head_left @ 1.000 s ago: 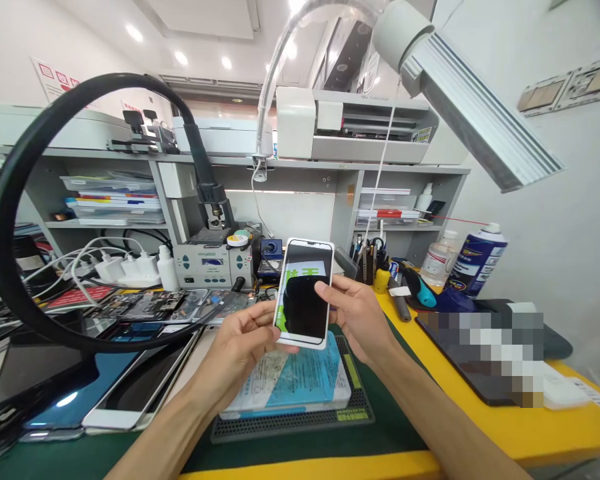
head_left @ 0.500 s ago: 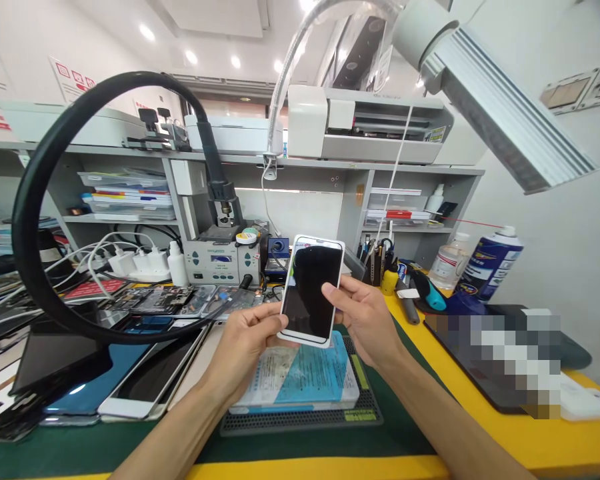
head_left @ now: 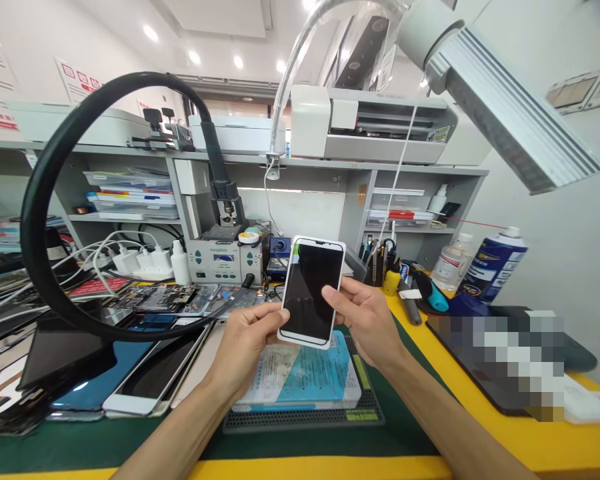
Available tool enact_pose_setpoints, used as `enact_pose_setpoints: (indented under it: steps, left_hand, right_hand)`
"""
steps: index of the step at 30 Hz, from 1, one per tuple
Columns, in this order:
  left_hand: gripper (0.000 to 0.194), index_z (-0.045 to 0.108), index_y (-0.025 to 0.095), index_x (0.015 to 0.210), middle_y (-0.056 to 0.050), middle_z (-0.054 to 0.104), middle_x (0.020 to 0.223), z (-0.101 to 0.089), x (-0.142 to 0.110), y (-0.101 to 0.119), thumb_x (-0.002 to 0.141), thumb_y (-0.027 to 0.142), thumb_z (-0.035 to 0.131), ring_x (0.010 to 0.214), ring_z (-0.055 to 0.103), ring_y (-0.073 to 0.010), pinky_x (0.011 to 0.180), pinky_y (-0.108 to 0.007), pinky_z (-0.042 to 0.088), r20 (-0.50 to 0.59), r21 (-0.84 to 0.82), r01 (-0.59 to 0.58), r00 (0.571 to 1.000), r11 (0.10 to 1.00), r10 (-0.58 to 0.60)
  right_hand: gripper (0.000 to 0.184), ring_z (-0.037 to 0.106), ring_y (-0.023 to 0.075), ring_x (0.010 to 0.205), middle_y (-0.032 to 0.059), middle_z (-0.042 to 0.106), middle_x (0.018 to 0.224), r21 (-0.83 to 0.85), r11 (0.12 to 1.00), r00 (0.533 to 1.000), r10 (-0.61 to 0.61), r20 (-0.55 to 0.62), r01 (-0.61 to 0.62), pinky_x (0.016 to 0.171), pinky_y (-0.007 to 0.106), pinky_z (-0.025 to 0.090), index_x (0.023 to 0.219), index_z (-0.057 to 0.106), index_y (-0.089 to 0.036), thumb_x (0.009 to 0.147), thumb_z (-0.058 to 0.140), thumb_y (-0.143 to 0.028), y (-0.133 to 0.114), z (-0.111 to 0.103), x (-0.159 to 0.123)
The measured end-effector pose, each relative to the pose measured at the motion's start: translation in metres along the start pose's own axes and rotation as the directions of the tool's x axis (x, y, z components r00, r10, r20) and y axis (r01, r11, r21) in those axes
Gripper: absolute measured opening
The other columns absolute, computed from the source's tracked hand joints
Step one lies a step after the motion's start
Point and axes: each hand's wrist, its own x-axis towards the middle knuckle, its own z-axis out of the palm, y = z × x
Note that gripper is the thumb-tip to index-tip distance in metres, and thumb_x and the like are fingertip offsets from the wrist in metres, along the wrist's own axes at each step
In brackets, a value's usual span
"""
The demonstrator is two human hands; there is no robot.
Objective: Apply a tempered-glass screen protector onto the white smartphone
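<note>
A white-framed phone (head_left: 310,287) with a dark screen is held upright above the bench, tilted slightly right. My left hand (head_left: 247,340) grips its lower left edge, fingers curled behind it. My right hand (head_left: 367,320) holds its right side, thumb lying across the lower screen. Below the phone lies a blue and white packet (head_left: 305,377) on a black perforated mat (head_left: 300,417).
Several phones and screens (head_left: 145,373) lie at the left under a black ring lamp (head_left: 55,200). A soldering station (head_left: 223,257), chargers, a spray can (head_left: 495,263), a water bottle and a dark tablet (head_left: 480,360) stand around. A grey lamp head (head_left: 505,113) hangs overhead.
The phone's screen showed a green and white picture a second ago and is dark now. Both hands keep their hold; the view has shifted slightly.
</note>
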Motion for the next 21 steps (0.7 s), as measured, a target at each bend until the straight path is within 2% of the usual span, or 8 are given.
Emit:
enact_pose_setpoints:
  steps: [6,11,18,21]
  left_hand:
    - [0.029,0.061,0.016,0.056,0.004,0.045,0.059,0.0012,-0.0003,-0.0004,0.078,0.028,0.076,0.058,0.041,-0.0095,0.056,-0.021,0.042,-0.021,0.000,-0.039,0.999,0.999,0.039]
    - [0.027,0.064,0.016,0.058,0.002,0.051,0.059,0.0008,0.0004,-0.0015,0.079,0.030,0.075,0.058,0.045,-0.0117,0.057,-0.025,0.043,-0.033,0.014,-0.039,0.999,0.999,0.039]
    - [0.029,0.066,0.017,0.057,0.000,0.059,0.058,-0.0002,0.0000,-0.0022,0.076,0.036,0.077,0.055,0.050,-0.0149,0.055,-0.029,0.040,-0.059,0.037,-0.051,0.997,0.998,0.053]
    - [0.030,0.068,0.017,0.058,0.000,0.061,0.057,0.0007,-0.0004,-0.0014,0.076,0.039,0.077,0.055,0.054,-0.0162,0.056,-0.030,0.041,-0.060,0.039,-0.055,0.997,0.998,0.057]
  right_hand:
    - [0.029,0.053,0.0160,0.063,0.0017,0.059,0.070,-0.051,0.998,0.999,-0.021,0.025,0.022,0.057,0.029,0.048,0.099,0.074,-0.017,0.086,0.072,-0.043,0.0017,0.0002,-0.0009]
    - [0.029,0.051,0.0157,0.064,0.0017,0.057,0.070,-0.116,0.992,0.999,-0.040,0.037,0.044,0.057,0.029,0.045,0.101,0.075,-0.017,0.089,0.069,-0.042,0.0000,0.0026,-0.0022]
    - [0.024,0.044,0.0144,0.062,0.0006,0.051,0.066,-0.150,0.987,0.998,-0.045,0.043,0.051,0.055,0.028,0.040,0.087,0.073,-0.017,0.088,0.069,-0.041,-0.0062,0.0057,-0.0048]
    - [0.023,0.046,0.0144,0.063,0.0013,0.054,0.068,-0.167,0.984,0.997,-0.058,0.054,0.066,0.056,0.028,0.041,0.087,0.074,-0.017,0.090,0.068,-0.039,-0.0063,0.0062,-0.0054]
